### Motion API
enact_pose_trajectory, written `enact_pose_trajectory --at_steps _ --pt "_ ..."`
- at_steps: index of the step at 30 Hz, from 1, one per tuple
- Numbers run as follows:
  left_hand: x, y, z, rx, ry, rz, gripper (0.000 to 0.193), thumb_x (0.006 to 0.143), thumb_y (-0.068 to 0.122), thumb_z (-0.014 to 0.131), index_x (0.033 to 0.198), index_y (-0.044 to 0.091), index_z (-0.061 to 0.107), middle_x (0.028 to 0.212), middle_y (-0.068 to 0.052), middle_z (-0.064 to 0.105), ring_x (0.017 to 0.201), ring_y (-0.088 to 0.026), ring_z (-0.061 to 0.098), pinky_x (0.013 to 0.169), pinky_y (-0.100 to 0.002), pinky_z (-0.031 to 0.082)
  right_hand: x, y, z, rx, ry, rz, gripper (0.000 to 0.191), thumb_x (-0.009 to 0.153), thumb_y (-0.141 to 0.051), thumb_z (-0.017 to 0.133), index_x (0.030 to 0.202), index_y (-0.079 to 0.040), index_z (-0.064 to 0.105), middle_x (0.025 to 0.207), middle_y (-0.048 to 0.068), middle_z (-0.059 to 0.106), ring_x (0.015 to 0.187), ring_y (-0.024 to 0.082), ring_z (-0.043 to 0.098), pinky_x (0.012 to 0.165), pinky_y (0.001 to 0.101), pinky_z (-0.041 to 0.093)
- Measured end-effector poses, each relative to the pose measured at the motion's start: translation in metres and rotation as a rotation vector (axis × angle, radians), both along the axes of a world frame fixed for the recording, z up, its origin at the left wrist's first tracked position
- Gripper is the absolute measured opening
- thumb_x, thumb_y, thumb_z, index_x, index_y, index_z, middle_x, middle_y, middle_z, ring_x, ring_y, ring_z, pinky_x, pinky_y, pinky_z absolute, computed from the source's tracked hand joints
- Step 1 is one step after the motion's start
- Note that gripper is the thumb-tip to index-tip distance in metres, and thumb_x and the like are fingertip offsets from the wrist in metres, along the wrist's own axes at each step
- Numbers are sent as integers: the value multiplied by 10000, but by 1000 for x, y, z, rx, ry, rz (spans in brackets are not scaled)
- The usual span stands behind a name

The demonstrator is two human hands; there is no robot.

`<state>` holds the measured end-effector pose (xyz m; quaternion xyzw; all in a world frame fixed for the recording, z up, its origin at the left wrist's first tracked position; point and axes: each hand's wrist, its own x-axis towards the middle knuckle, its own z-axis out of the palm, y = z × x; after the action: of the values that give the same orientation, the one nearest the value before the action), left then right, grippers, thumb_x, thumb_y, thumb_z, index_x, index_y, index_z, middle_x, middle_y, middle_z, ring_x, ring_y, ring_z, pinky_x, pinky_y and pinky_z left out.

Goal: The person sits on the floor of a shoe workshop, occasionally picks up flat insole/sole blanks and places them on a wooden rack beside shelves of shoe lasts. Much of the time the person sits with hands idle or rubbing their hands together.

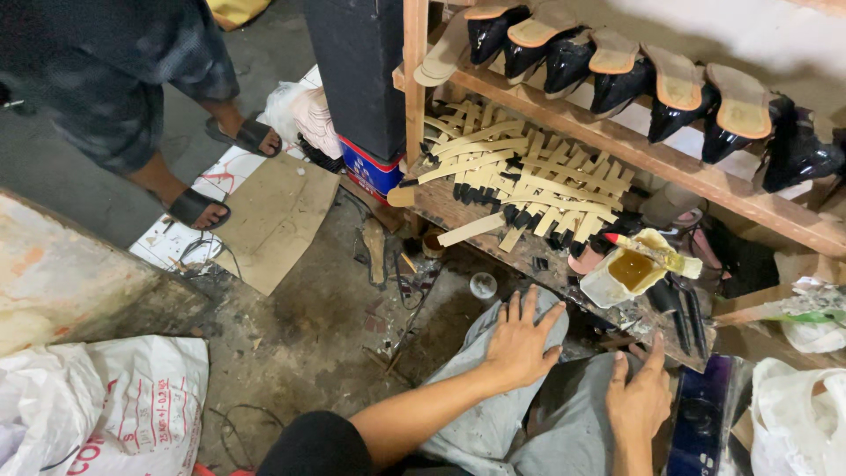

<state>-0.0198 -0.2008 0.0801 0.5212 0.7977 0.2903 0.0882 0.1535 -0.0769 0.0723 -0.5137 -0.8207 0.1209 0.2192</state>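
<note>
The left hand [520, 339] lies flat, fingers spread, on a grey-trousered knee [493, 414]. The right hand [639, 397] rests open beside it, holding nothing, near the glue pot [627, 271] on the wooden shelf [493, 231].

black shoes [617, 75], glue tub [627, 275], white sack [115, 401]

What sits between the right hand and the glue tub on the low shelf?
In the head view, dark tool handles and scraps lie between the right hand and the glue tub.
</note>
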Motion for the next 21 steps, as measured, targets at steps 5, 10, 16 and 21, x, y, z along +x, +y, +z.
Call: enact_pose_trajectory --at_steps 5,10,16,21 --pt "0 0 2 -9 3 -3 822 874 393 712 1590 187 366 1618 -342 236 1421 -592 288 1110 -664 296 3 1 -3 6 28 32 665 1014 -330 595 1615 -120 402 1283 30 708 1134 364 619 981 482 478" --pt "-2 1 3 -8 6 -1 820 877 396 711 1590 189 366 1617 -335 240 1418 -586 296 1114 -665 294 2 5 -4 11 18 18 654 1000 -323 607 1596 -119 432 1282 34 707 1126 365 621 971 487 477" --pt "0 0 1 -6 7 13 828 865 402 713 1590 199 369 1618 -336 244 1415 -581 308 1121 -658 299 3 4 -4 -41 -12 -12 632 1000 -324 620 1582 -139 459 1278 27 707 1125 365 618 966 491 479" --pt "-1 -1 -2 -15 37 -17 838 869 415 716 1591 186 359 1615 -350 231 1398 -591 309 1105 -669 303 5 4 -7 33 33 52 627 992 -297 626 1566 -104 463 1277 23 712 1153 356 612 976 486 478"
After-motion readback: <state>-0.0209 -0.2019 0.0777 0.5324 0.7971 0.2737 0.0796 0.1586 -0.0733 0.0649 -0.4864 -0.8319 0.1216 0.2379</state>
